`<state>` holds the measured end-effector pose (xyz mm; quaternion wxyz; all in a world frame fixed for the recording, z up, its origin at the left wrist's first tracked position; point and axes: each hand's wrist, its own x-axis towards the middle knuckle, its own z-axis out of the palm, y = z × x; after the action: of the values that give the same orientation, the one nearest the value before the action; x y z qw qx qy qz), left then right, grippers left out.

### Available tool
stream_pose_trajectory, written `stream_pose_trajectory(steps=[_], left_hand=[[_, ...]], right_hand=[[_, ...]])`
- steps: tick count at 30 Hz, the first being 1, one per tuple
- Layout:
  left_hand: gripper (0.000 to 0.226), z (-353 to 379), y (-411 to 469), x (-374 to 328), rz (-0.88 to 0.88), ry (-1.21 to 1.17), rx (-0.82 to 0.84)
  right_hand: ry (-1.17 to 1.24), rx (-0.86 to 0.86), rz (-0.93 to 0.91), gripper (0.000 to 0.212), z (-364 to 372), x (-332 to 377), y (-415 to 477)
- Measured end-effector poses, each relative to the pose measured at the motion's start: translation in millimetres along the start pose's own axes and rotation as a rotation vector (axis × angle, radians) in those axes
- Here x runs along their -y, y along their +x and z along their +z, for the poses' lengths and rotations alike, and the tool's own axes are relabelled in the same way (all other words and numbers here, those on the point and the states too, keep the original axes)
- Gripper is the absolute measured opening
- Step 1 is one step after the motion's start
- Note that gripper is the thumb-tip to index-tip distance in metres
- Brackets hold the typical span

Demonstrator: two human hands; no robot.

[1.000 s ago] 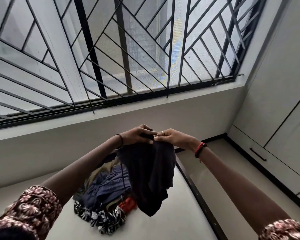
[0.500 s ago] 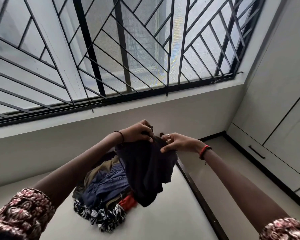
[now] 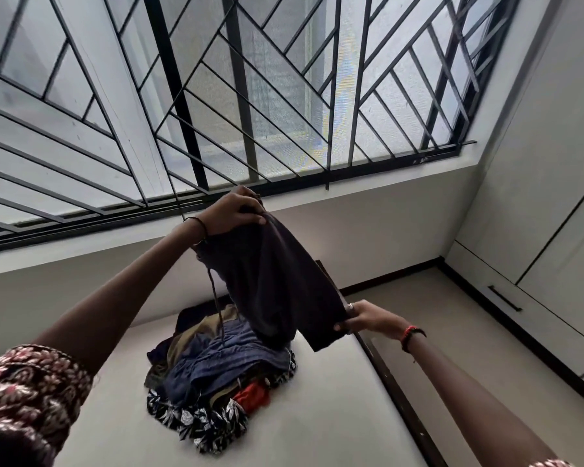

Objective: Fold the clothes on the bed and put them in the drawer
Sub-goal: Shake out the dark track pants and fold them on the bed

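- While the left hand (image 3: 231, 214) is gripping the top of the dark garment (image 3: 277, 281) up high, fingers curled round bunched cloth, I am watching the right hand (image 3: 368, 320) pinching a lower edge between thumb and fingers.
- The garment is hanging stretched between the two hands, in the air over the pile of clothes (image 3: 216, 372), not lying on the bed (image 3: 317, 429).
- A drawstring (image 3: 213, 291) is dangling from near the upper grip, down toward the pile.
- I am reading this as the spreading-out step, with no fold being made yet.
- Risk one: that cord is hanging close to the heap and could be snagging another piece as the garment goes down.
- Risk two: the right hand is holding only an edge, so a sharp tug could be pulling it free and the cloth would bunch up.
- The heap is lying on a pale, bare bed surface, with a dark frame edge (image 3: 395, 392) running along its right side.
- Beyond, a window grille (image 3: 284, 96) is filling the wall, and a wardrobe (image 3: 553, 214) is standing to the right, its low front with a dark handle (image 3: 504, 298) across the floor from the bed.
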<state>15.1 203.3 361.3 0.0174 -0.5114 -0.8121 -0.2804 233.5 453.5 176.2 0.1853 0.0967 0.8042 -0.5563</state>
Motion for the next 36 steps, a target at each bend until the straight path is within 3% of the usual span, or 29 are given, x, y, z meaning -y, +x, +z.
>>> stream_pose_trajectory(steps=[5, 9, 12, 14, 18, 20, 23, 26, 29, 31, 33, 36], left_hand=[[0.016, 5.3, -15.6, 15.7, -0.153, -0.049, -0.022], [0.024, 23.5, -29.3, 31.9, -0.302, -0.046, 0.022], [0.056, 39.8, -38.7, 41.9, -0.506, -0.016, 0.006], [0.078, 49.6, -44.9, 38.4, -0.614, -0.019, 0.009], [0.097, 68.3, -57.8, 35.8, -0.834, -0.113, -0.062], [0.086, 73.3, -65.4, 42.7, -0.987, -0.119, -0.075], [0.039, 79.6, -78.3, 44.6, -1.097, -0.231, -0.023], [0.041, 95.7, -84.8, 38.7, -1.086, -0.361, 0.036], [0.018, 115.1, -81.2, 23.4, -1.025, -0.501, 0.113], [0.019, 128.2, -77.1, 12.6, -1.016, -0.616, 0.128], [0.006, 137.7, -71.8, -3.0, -1.006, -0.675, 0.130], [0.016, 144.8, -64.4, -28.1, -1.041, -0.852, 0.094]], right_hand=[[0.493, -0.253, -0.044, 0.063, -19.9, -7.3, -10.3], [0.741, -0.463, -0.178, 0.027, -42.0, 11.2, -16.3], [0.736, -0.590, -0.237, 0.018, -57.3, 33.0, -12.7], [0.605, -0.645, -0.234, 0.012, -60.0, 42.9, -6.0], [0.431, -0.664, -0.153, 0.014, -50.4, 46.9, 11.2], [0.445, -0.692, -0.121, 0.020, -44.2, 48.8, 16.5], [0.447, -0.697, -0.068, 0.027, -36.4, 49.6, 25.7], [0.407, -0.695, -0.011, 0.036, -30.5, 49.6, 31.7], [0.278, -0.656, -0.004, 0.044, -19.6, 57.5, 36.3], [0.132, -0.636, -0.009, 0.042, -8.4, 64.9, 41.5], [-0.017, -0.647, -0.016, 0.042, 5.5, 76.2, 45.2], [-0.151, -0.629, -0.091, 0.039, 29.4, 92.0, 48.6]])
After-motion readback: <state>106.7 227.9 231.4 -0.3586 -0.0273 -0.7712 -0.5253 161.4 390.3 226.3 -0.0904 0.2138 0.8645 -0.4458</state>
